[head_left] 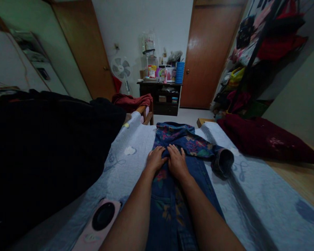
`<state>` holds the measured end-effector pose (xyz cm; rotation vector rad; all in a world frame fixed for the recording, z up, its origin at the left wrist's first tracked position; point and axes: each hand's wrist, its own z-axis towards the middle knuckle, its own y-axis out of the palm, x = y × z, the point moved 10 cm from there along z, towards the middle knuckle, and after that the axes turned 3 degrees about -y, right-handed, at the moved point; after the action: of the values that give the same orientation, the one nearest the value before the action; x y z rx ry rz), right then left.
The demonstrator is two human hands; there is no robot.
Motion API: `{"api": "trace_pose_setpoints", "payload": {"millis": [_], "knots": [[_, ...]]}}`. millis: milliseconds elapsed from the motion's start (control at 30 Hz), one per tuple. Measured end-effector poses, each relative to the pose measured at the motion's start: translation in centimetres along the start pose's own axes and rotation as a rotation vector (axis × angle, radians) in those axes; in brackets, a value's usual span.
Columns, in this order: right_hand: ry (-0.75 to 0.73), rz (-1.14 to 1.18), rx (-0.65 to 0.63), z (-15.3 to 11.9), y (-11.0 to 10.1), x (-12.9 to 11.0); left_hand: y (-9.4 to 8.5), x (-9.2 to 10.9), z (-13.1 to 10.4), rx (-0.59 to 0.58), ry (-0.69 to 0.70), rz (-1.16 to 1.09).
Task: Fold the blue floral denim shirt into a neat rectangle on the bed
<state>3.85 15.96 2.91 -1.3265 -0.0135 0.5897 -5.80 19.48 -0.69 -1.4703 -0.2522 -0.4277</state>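
While both hands rest on the garment (pixel 162 195), its blue, flowered length lies along the middle of the bed (pixel 127 174), from the near edge of view toward the far end. One sleeve reaches right, its open cuff (pixel 225 162) lying on the pale, patterned sheet. The left hand (pixel 156 160) and right hand (pixel 177 162) sit side by side, palms down on the cloth; each grip is apart, fingers laid out and clamped on nothing.

On the left, a big black cloth (pixel 54 139) is heaped over the bed. Near left, beside the left forearm, lies a pink device (pixel 102 219) with a round black part. A maroon pillow (pixel 267 139) lies at the right, next to a strip of bare wood (pixel 298 177). Past the bed's far left end, a red cloth (pixel 133 100) drapes over a wooden frame (pixel 151 115).

Against the far wall (pixel 146 17), a dark cabinet (pixel 159 92) carries a photo frame (pixel 171 74), a blue container (pixel 179 72) and packets. A white fan (pixel 121 68) stands left of it; a brown door (pixel 211 52) is to its right. Bags (pixel 279 45) hang at the far right. The room is dim.
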Motion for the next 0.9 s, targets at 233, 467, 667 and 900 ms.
{"api": "trace_pose_setpoints", "payload": {"millis": [233, 467, 667, 900], "knots": [[-0.046, -0.028, -0.204, -0.6, 2.3, -0.3, -0.7, -0.3, -0.2, 0.08, -0.027, -0.066], [0.014, -0.093, -0.251, -0.8, 2.8, -0.1, -0.8, -0.3, -0.3, 0.119, -0.013, -0.069], [0.051, -0.106, -0.225, -0.9, 2.5, 0.3, -0.9, -0.1, -0.4, 0.128, -0.019, -0.041], [0.1, -0.113, -0.21, -0.9, 2.2, 0.8, -1.0, -0.2, -0.3, 0.152, -0.041, 0.012]]}}
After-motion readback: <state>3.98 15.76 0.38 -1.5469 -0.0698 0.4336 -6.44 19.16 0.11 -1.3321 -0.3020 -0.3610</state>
